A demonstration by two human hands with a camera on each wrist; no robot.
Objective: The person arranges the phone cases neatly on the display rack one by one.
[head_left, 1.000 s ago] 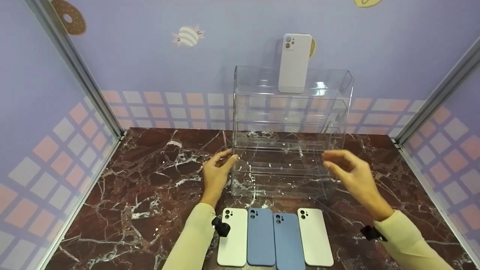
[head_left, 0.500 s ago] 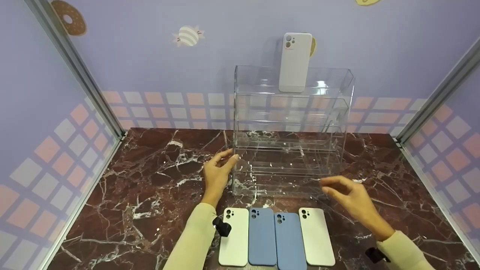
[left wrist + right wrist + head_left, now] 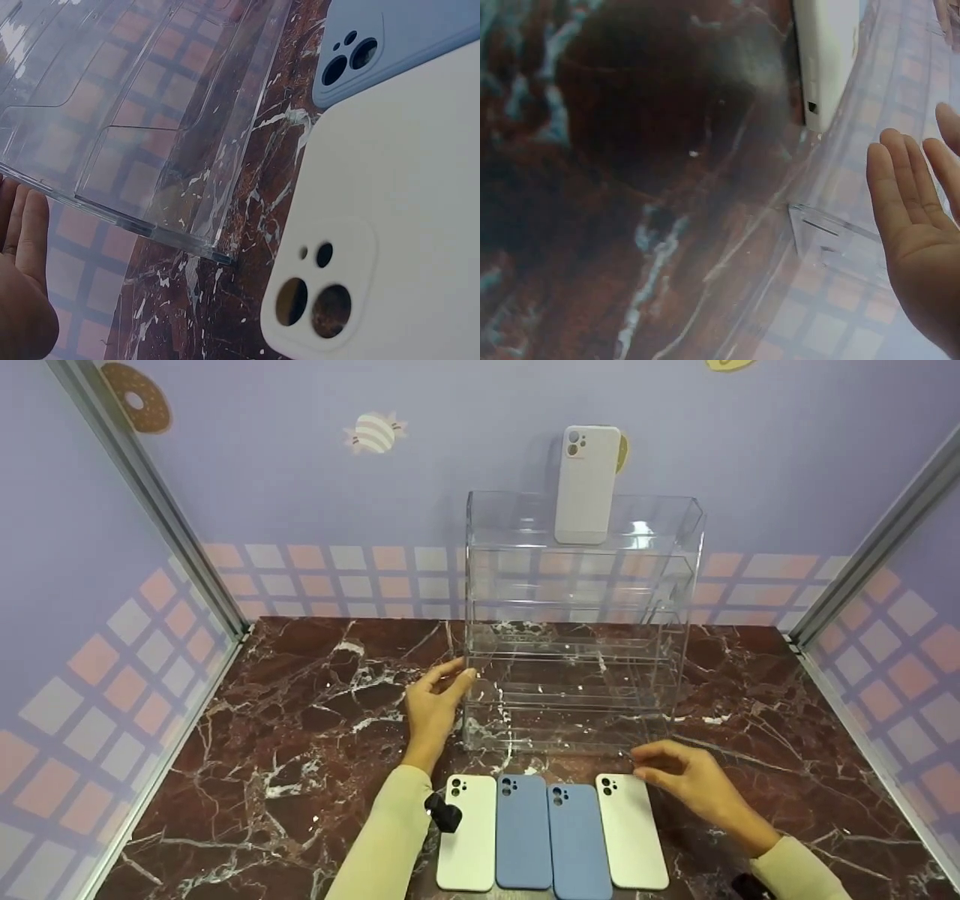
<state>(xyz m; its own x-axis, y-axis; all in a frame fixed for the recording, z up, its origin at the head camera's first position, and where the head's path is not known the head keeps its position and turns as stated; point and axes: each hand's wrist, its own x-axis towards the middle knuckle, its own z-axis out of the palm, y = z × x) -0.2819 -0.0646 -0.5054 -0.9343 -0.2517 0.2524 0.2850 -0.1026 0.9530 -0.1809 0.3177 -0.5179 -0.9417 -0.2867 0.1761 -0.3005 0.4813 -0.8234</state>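
- Right grip (image 3: 694,780), a bare hand, holds nothing: its fingers are loosely bent and parted from the thumb, near the top corner of the right-hand cream, rounded-rectangle phone case (image 3: 634,832).
- That case lies flat on the counter; fingertips pressing its low rim without getting underneath would probably push it away rather than raise it, perhaps into its neighbour.
- Left grip (image 3: 435,705) is spread, fingers extended against the left side of the tiered, clear plastic rack (image 3: 577,709); too hard a shove there could skew the rack.
- High in the top tier stands a pale pinkish-white phone case (image 3: 585,502), reaching well above the rack; a jolt could topple it.
- Two slate-blue phone cases (image 3: 523,832) lie side by side in the row; a stray knuckle might knock them askew.
- Over the left-hand cream phone case (image 3: 476,844) hangs a black wrist camera (image 3: 445,814); dropping the left arm could drag that case across the dark red, white-veined counter (image 3: 300,750).
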